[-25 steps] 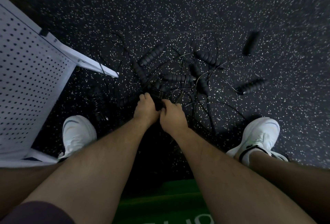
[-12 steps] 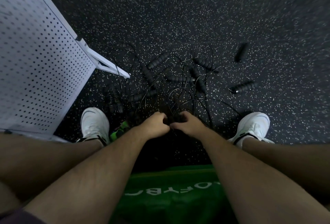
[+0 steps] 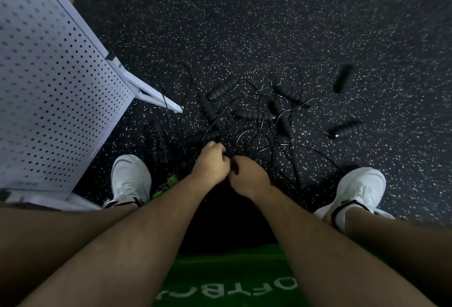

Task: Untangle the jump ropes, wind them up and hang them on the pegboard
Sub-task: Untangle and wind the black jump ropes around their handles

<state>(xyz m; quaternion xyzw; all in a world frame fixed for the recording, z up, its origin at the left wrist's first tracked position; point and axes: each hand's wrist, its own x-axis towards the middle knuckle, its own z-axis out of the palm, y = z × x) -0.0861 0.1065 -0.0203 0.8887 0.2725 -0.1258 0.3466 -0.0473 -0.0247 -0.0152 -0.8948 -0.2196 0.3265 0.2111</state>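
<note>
A tangle of black jump ropes [image 3: 254,133] lies on the dark speckled floor in front of me, with several ribbed black handles scattered through it. Two handles lie apart on the right, one [image 3: 347,129] near the tangle and one [image 3: 343,81] farther back. My left hand [image 3: 211,166] and my right hand [image 3: 248,178] sit close together at the near edge of the tangle, fingers curled, pinching thin black cord between them. The white pegboard [image 3: 53,91] leans at the left on its white foot [image 3: 151,95].
My white shoes stand on the floor, the left shoe [image 3: 130,179] by the pegboard's base and the right shoe [image 3: 359,189] at the right. A coiled black bundle [image 3: 157,142] lies beside the left shoe. A green mat [image 3: 227,277] lies under me. A pale wall runs along the far floor edge.
My head has risen, so the view takes in more floor and the far wall. Both hands have pulled back toward me from the tangle's middle while still holding cord.
</note>
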